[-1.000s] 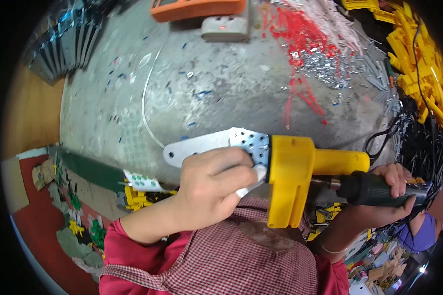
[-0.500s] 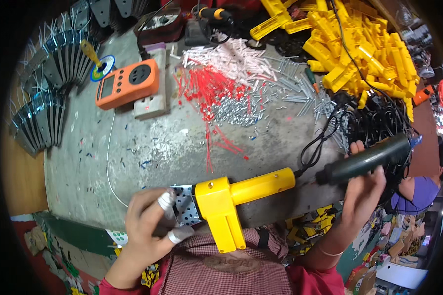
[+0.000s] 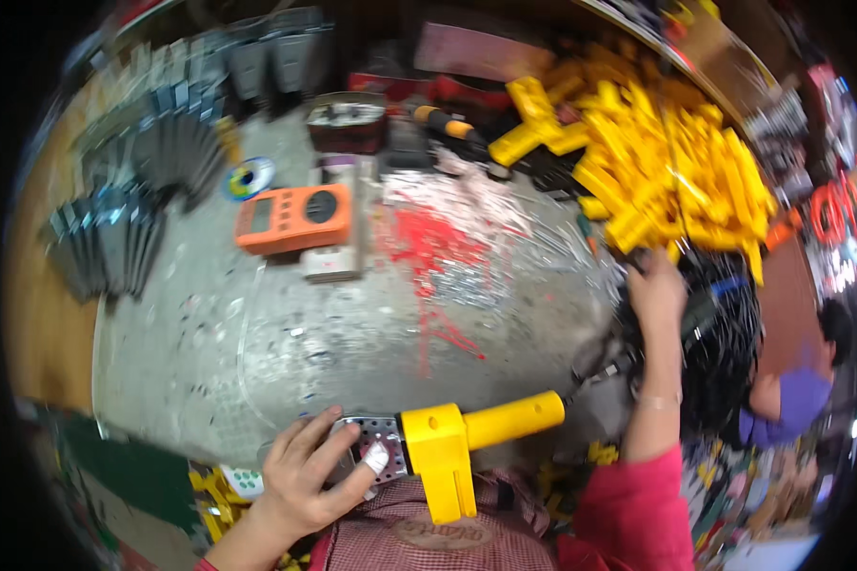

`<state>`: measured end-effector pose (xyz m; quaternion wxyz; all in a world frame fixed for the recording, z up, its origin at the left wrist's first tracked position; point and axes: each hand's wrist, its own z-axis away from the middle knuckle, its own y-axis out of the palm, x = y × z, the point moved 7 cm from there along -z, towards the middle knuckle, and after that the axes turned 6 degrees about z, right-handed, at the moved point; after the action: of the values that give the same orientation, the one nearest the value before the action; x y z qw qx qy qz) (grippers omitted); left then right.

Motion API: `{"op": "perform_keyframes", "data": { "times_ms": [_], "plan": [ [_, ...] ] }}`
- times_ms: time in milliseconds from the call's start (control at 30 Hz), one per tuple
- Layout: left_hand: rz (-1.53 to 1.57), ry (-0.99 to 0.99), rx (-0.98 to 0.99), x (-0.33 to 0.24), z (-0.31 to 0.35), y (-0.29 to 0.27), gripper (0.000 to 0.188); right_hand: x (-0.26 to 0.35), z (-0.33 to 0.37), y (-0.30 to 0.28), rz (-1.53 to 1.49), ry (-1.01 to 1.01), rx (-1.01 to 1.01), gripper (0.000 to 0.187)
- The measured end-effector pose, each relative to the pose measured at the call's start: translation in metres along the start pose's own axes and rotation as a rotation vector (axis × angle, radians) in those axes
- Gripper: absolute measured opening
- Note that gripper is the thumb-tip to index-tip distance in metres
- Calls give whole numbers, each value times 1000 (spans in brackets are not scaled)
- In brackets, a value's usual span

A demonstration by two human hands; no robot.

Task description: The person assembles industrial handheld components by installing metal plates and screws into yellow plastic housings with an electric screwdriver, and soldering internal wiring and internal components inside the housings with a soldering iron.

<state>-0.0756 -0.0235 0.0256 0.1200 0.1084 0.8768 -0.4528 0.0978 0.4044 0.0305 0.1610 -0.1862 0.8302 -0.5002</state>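
At the near edge of the counter (image 3: 200, 319), the left hand (image 3: 305, 481) lies across the perforated metal plate (image 3: 388, 455). Its grip is wide: fingers spread over the plate, with a white-wrapped digit on the holes. Directly right of the plate, and joined to it, is the yellow plastic tool housing (image 3: 438, 462), in front of the checked apron (image 3: 390, 528). Its tubular handle (image 3: 514, 420) sets the long axis, running rightward and slightly away from the person; the free end points away from the left hand. The left hand is the nearer one. The right hand (image 3: 659, 290) is well apart, beyond and to the right of the handle end, at the near side of the pile of yellow plastic parts (image 3: 686, 176). Blur hides its fingertips; whether its grip holds anything cannot be told.
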Motion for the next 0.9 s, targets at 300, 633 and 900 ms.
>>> {"op": "perform_keyframes", "data": {
  "times_ms": [300, 633, 900],
  "plan": [
    [-106, -558, -226, 113, 44, -87, 30, 239, -4, -166, -1042, -609, 285, 18],
    [-332, -658, -155, 153, 58, -81, 34, 410, -15, -89, 7, -1090, 214, 30],
    [-535, -682, -450, 203, 55, -158, 42, 421, 5, -79, 49, -1233, -6, 17]
  ]
}}
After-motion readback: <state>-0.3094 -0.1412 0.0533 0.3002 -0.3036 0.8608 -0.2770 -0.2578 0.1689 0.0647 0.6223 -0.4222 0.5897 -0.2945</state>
